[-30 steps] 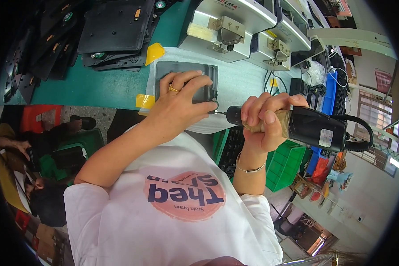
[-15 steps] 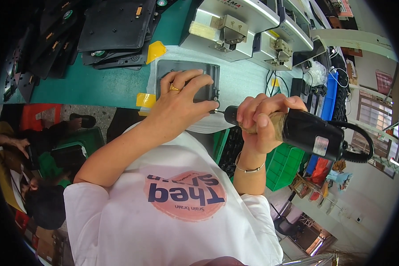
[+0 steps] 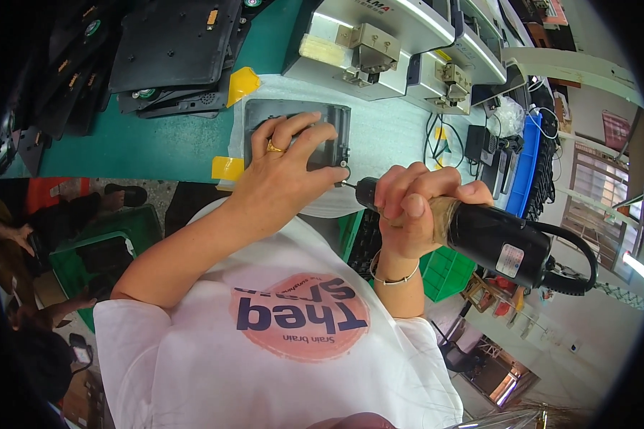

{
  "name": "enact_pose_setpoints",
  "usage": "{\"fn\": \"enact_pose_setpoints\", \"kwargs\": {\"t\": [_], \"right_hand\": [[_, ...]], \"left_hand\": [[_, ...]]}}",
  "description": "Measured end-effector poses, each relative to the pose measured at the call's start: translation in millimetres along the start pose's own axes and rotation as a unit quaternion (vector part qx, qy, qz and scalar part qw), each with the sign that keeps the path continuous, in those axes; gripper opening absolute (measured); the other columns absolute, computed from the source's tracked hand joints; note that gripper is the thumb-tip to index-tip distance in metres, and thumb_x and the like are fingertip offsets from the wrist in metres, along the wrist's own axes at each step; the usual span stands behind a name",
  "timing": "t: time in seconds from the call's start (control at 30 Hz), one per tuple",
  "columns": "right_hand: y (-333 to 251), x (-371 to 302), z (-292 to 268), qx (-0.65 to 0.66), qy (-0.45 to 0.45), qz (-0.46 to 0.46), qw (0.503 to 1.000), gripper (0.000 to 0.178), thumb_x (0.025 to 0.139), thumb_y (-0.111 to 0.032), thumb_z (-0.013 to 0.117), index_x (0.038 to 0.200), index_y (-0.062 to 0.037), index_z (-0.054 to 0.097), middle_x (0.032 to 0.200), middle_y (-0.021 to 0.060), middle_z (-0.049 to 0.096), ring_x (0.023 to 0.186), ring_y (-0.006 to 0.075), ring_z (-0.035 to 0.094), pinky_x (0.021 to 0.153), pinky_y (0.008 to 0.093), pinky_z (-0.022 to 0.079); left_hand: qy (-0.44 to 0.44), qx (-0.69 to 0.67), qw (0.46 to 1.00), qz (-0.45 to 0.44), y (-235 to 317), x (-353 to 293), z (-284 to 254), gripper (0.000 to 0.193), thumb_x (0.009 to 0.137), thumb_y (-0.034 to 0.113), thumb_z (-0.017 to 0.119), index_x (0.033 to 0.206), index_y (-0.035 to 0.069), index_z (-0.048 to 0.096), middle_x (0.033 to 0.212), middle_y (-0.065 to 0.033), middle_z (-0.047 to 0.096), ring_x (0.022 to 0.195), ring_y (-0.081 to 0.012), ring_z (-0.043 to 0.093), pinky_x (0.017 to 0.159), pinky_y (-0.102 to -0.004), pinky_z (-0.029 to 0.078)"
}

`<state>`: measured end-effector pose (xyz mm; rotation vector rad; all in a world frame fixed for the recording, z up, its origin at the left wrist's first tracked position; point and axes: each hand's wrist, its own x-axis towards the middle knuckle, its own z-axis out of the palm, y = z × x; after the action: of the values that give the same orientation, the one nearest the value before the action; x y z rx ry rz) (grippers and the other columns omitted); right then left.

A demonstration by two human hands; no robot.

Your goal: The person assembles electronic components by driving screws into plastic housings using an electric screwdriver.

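A rectangular dark plastic housing (image 3: 325, 152) lies on the white sheet near the bench's front edge. My left hand (image 3: 285, 173) rests over it, fingers arched across its face and thumb at its near right corner, bracing it. The palm hides much of the left side. My right hand (image 3: 411, 207) is wrapped round a black corded electric screwdriver (image 3: 490, 234), held nearly level with its cord end to the right. Tan tape covers part of the grip. Its thin bit reaches the housing's corner beside my left thumb; whether it sits on a screw is too small to tell.
Stacked black panels (image 3: 172, 50) stand at the back left. Silver machines with metal feed fronts (image 3: 376, 46) line the back. Yellow tape (image 3: 227, 168) marks the sheet. Loose black cables (image 3: 436, 139) and a blue tray (image 3: 526, 171) are rightward. A person sits low at the left beside a green crate (image 3: 147, 222).
My view has shifted slightly, so the bench things sit a little further left. Both hands keep their hold, with the bit still at the corner. The person at the left has moved.
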<state>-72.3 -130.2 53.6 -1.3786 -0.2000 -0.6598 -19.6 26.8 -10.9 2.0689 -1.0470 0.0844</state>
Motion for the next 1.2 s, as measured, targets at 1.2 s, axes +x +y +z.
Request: {"fn": "enact_pose_setpoints", "kwargs": {"t": [1.2], "right_hand": [[-13.3,112.9,-57.6,-0.151,0.208,-0.208,0.944,0.047,0.087,0.000,0.059,0.129,-0.0063,0.039,0.071,0.0062,0.055,0.055,0.0135,0.052,0.050,0.0312,0.050]], "left_hand": [[0.031,0.017,0.999,0.017,8.0,2.5,-0.8,0.023,0.073,0.018,0.077,0.095,0.023,0.073,0.119,-0.0076,0.052,0.125,-0.0312,0.043,0.104,-0.0525,0.030]]}}
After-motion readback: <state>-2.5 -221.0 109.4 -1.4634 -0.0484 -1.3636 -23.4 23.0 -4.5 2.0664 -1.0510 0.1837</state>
